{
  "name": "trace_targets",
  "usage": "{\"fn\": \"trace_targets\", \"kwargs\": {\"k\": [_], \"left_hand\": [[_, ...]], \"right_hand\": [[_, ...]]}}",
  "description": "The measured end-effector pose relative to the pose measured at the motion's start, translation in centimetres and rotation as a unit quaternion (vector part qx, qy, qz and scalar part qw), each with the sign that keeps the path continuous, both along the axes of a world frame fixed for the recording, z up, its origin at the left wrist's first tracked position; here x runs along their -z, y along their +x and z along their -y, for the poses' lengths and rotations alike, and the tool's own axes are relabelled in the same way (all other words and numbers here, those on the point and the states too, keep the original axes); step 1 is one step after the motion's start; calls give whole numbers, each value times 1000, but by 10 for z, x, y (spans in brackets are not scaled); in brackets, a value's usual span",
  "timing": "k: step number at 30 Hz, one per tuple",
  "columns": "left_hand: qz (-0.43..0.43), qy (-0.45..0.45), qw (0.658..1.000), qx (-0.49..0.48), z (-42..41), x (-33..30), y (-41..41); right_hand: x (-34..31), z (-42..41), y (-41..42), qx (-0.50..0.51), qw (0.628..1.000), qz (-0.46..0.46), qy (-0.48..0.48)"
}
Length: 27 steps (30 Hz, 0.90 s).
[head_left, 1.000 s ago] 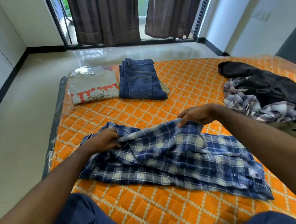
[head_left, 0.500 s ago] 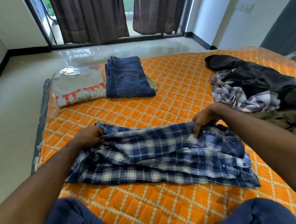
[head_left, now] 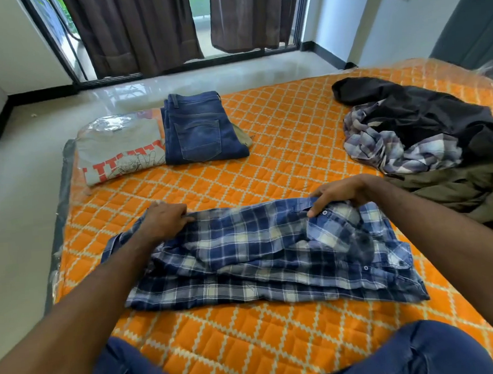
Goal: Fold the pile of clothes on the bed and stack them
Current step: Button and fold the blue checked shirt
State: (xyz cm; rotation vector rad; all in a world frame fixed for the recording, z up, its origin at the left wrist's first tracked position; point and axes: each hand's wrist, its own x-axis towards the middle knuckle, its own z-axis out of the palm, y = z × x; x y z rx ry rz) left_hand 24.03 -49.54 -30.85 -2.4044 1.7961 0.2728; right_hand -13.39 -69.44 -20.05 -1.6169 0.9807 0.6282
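A blue and white plaid shirt (head_left: 259,256) lies spread crosswise on the orange quilted bed (head_left: 281,161) in front of me. My left hand (head_left: 166,221) grips its far edge at the left. My right hand (head_left: 339,193) pinches the far edge near the buttoned placket at the right. Folded blue jeans (head_left: 203,128) and a folded grey T-shirt with red print (head_left: 120,152) lie side by side at the bed's far left. An unfolded pile, with a black garment (head_left: 415,110), a pale plaid shirt (head_left: 388,147) and an olive garment (head_left: 461,192), sits at the right.
My knees in blue trousers (head_left: 397,357) rest on the bed's near edge. A shiny tiled floor (head_left: 17,217) runs along the bed's left side. Dark curtains (head_left: 132,28) hang over a glass door at the back.
Both hands have carried the shirt's near edge away from me and laid it down along the far side, flattening the fold. The right hand shifted rightwards to the placket.
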Motion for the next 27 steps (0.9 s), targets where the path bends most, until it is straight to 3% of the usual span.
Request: {"fn": "trace_targets", "kwargs": {"k": [3,7,10,13,15,20,24,27], "left_hand": [[-18,-9,1000,-22,-27,-10,24],[-144,24,983,-113,-51,-1,49],[-172,-47,975,-135,-54,8,44],[-145,-172,973,-45,-36,6,18],[-119,-184,974,52,-17,1,-6],[-144,-134,959,205,18,-17,-78],[30,-11,948,315,13,-4,-127],[78,16,942,325,8,4,-137]], "right_hand": [[2,5,-5,-9,1000,12,15],[11,4,-8,19,998,38,52],[16,2,-7,41,996,62,55],[19,2,-7,59,993,87,57],[18,0,-5,71,989,116,61],[18,-3,-2,70,985,153,30],[18,3,-3,89,988,120,25],[21,10,-7,88,991,97,25]]}}
